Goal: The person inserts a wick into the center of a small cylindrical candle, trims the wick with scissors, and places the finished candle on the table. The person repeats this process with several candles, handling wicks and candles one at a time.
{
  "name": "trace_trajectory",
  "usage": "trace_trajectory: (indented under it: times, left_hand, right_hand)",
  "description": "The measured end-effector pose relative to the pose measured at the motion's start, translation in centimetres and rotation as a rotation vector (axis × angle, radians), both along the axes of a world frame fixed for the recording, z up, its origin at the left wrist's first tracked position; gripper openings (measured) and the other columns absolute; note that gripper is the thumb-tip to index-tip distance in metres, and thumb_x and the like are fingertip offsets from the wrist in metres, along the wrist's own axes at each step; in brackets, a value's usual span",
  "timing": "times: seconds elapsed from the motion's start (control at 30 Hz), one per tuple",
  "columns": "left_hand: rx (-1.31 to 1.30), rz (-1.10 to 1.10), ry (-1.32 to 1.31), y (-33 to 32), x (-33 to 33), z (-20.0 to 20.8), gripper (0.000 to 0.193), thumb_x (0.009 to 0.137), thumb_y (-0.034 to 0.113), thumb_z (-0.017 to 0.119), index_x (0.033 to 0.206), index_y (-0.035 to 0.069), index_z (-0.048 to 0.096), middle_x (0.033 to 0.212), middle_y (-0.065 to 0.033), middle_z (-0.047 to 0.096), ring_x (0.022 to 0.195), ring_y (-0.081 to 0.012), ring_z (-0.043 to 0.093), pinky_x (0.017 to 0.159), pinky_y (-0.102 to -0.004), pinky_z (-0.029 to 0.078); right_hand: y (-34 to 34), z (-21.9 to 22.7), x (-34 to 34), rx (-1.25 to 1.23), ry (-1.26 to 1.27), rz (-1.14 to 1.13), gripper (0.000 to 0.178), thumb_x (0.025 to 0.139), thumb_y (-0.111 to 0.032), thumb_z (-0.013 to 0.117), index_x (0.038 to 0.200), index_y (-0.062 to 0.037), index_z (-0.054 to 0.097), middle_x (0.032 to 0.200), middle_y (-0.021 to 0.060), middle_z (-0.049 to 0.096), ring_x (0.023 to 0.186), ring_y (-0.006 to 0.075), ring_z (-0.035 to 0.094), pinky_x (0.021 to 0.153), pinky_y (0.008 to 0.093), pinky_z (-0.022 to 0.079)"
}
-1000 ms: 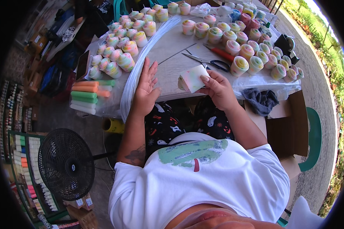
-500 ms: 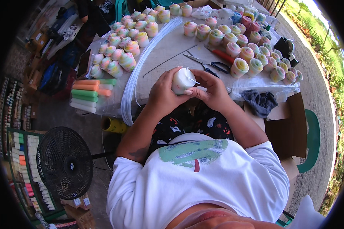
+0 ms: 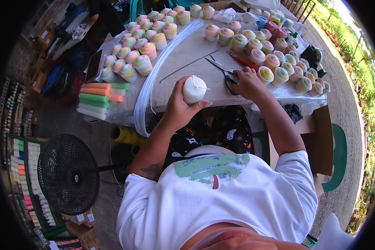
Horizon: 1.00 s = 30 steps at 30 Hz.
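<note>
A white pillar candle [image 3: 194,91] stands in my left hand [image 3: 178,106], fingers curled round its side and thumb across its near edge. On its top lies a bent white wick [image 3: 201,86]. My right hand [image 3: 248,83] has its fingers curled down on the dark handles of a pair of scissors [image 3: 228,74], which lie on the table with the blades parted and pointing away to the left. Just beyond that hand is a red-handled tool [image 3: 245,61], its kind unclear. A thin dark rod [image 3: 187,66] lies past the candle.
Swirled pastel candles stand in groups at left [image 3: 142,64] and right [image 3: 272,61]. A bundle of long white wicks [image 3: 145,98] curves over the table's near edge. Coloured candle sticks [image 3: 93,98] lie at left. A black fan [image 3: 68,174] and an open cardboard box [image 3: 322,139] flank me.
My right hand has let go of the candle and moved right and away to the scissors' handles. My left hand keeps the candle, shifted slightly left.
</note>
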State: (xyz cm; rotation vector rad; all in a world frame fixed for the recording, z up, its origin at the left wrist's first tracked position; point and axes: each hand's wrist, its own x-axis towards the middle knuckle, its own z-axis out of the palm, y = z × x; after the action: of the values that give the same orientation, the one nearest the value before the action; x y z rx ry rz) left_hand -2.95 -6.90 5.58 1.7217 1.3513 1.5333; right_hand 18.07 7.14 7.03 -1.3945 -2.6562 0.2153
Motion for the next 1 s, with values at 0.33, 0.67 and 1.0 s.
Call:
trace_trajectory:
  times: [0.33, 0.67, 1.0]
  left_hand:
    - [-0.069, -0.017, -0.039, 0.4, -1.3, -1.4, 0.065, 0.07, 0.009, 0.081, 0.122, 0.004, 0.043, 0.112, -0.0117, 0.053, 0.098, -0.0188, 0.056, 0.085, -0.0328, 0.047]
    - [0.046, 0.107, 0.148, 0.7, -0.4, 1.0, 0.056, 0.063, 0.012, 0.082, 0.11, 0.008, 0.053, 0.106, -0.0117, 0.059, 0.1, -0.0319, 0.056, 0.088, -0.0417, 0.044]
    - [0.092, 0.177, 0.33, 1.9, -0.1, 0.7, 0.05, 0.063, 0.015, 0.08, 0.105, 0.009, 0.054, 0.101, -0.0112, 0.058, 0.098, -0.0337, 0.055, 0.088, -0.0441, 0.042]
  right_hand:
    - [-0.3, 1.8, 0.0, -0.15, -0.143, 0.005, 0.035, 0.074, -0.018, 0.062, 0.095, 0.009, 0.058, 0.103, 0.0275, 0.059, 0.095, 0.0385, 0.061, 0.085, 0.0415, 0.049]
    - [-0.3, 1.9, 1.2, -0.469, 0.413, 0.029, 0.03, 0.077, -0.016, 0.069, 0.094, 0.0048, 0.056, 0.089, 0.0153, 0.064, 0.084, 0.0251, 0.063, 0.074, 0.0333, 0.05]
    - [-9.3, 4.3, -0.7, -0.823, 1.554, 0.395, 0.034, 0.087, -0.008, 0.064, 0.118, 0.0005, 0.051, 0.109, 0.0133, 0.061, 0.102, 0.0218, 0.06, 0.088, 0.0324, 0.046]
